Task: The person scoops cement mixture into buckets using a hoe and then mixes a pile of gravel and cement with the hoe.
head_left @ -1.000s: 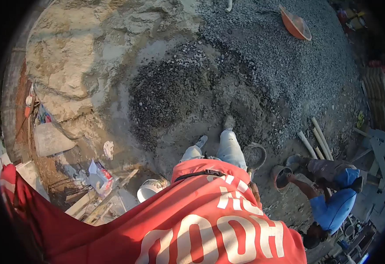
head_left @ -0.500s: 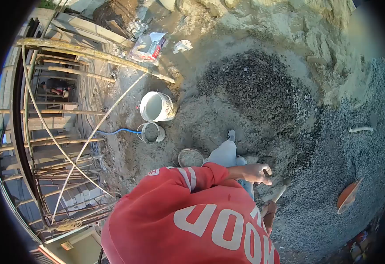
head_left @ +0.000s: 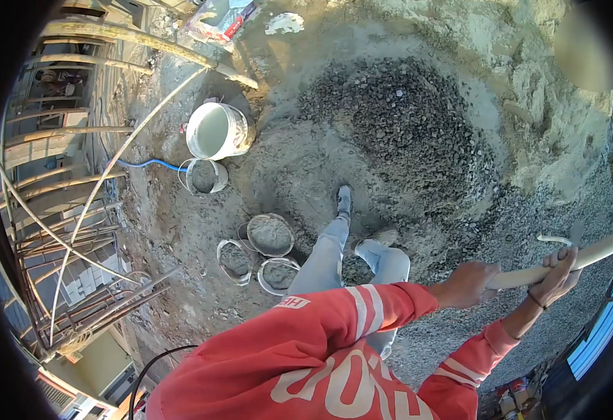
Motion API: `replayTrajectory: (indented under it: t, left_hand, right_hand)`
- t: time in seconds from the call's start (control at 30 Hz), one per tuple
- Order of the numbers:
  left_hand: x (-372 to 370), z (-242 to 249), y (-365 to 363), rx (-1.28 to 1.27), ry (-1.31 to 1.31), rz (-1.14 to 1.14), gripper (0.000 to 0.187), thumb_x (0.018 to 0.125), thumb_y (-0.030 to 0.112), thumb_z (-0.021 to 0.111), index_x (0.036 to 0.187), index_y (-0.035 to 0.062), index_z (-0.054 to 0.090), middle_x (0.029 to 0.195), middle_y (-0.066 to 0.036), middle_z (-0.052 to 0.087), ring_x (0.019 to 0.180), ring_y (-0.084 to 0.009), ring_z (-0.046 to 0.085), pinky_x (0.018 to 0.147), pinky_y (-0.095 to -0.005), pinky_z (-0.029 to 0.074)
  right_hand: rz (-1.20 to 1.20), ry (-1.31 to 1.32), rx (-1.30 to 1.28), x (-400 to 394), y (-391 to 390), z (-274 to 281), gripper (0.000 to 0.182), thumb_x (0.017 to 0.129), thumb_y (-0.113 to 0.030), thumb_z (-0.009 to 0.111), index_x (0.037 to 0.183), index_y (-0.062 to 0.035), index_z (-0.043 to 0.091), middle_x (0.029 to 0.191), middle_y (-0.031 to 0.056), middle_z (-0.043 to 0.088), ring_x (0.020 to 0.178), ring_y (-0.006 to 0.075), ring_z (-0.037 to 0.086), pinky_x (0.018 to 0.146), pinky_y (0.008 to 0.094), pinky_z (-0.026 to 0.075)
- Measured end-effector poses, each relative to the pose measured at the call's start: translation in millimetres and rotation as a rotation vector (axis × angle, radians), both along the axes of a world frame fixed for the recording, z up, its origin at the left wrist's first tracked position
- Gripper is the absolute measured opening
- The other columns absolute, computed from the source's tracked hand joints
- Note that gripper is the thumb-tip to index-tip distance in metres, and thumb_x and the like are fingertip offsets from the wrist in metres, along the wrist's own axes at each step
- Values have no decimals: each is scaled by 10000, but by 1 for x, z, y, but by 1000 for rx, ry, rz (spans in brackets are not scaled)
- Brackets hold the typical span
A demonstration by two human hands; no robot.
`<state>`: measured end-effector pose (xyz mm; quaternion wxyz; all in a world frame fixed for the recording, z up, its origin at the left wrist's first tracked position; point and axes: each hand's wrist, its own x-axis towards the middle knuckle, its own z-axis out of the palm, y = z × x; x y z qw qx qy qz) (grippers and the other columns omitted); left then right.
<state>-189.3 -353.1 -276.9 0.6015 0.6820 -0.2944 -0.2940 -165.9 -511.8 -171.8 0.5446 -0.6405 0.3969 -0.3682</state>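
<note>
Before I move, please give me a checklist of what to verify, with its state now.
1. Left hand around the pole: ok.
2. Right hand around the pole: ok.
3. Far end of the pole free: cannot tell, it is out of view.
4. Space between left leg and nearest bucket: not ok, looks tight.
5. Blue hose away from feet: ok.

Red sleeve (head_left: pixel 404 302) with paired white stripes, pale cream pole (head_left: pixel 597 250), bright blue hose (head_left: pixel 154 163), dark grey gravel (head_left: pixel 408 115)
</note>
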Motion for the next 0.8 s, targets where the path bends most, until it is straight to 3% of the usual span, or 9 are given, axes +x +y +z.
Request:
replayTrajectory:
  t: [0.1,0.2,0.33,0.4,0.43,0.47,0.53,0.6,0.8]
  left_hand:
    - [86,-52,-56,-13,-113,162,316,770,281,731,896,31,584,708,-192,626,691,-411,617,642,-510,470]
    - [142,-149,-69,45,-164,340,286,779,283,721,855,32,606,720,-190,634,700,-405,623,639,-499,481]
    - [89,-324,17,524,3,457,243,835,299,663,932,76,654,779,-189,663,730,-416,633,652,-490,506]
    - [20,-385,77,739,274,428,318,852,292,637,836,-26,649,730,-244,641,690,-431,630,617,-497,491]
    - [-4,-395,94,710,349,501,334,854,290,632,811,-41,638,692,-242,626,659,-424,625,595,-488,475]
    - [-10,-404,101,671,409,587,352,856,289,626,785,-56,627,654,-239,611,627,-417,620,572,-479,459]
    - [-7,-409,104,690,518,567,355,854,290,628,767,-54,621,615,-218,589,598,-405,606,558,-473,440]
    - [-12,-407,101,696,630,536,359,851,291,631,749,-52,614,576,-197,567,569,-394,592,545,-466,421]
    - [-12,-416,102,504,524,609,337,857,287,638,754,-33,620,562,-191,555,545,-392,572,546,-470,419]
  right_hand:
    - [116,-94,-32,84,-51,-43,250,935,-173,610,1057,-10,466,712,8,466,553,69,423,458,232,372]
    - [152,-83,-76,164,-51,-150,277,918,-190,630,1035,6,473,720,44,517,523,78,458,436,221,395]
    - [286,316,108,168,37,-393,248,908,-175,597,961,25,461,672,72,544,440,120,519,360,269,449]
    - [411,652,423,121,91,-536,274,855,-179,621,948,34,478,683,124,590,478,214,609,379,332,476]
    - [455,841,186,97,116,-616,320,820,-195,633,984,37,487,718,174,628,491,286,638,407,371,503]
    - [489,863,-49,92,134,-644,327,806,-203,655,972,35,505,723,166,633,508,258,644,436,373,513]
    - [531,895,-286,88,151,-641,333,792,-210,678,960,32,523,728,158,638,526,230,651,464,374,523]
    - [546,990,240,108,145,-585,356,776,-224,692,952,43,535,728,188,649,558,243,668,509,395,539]
    - [591,793,662,156,116,-610,275,827,-191,665,876,30,508,617,98,582,408,193,551,388,334,481]
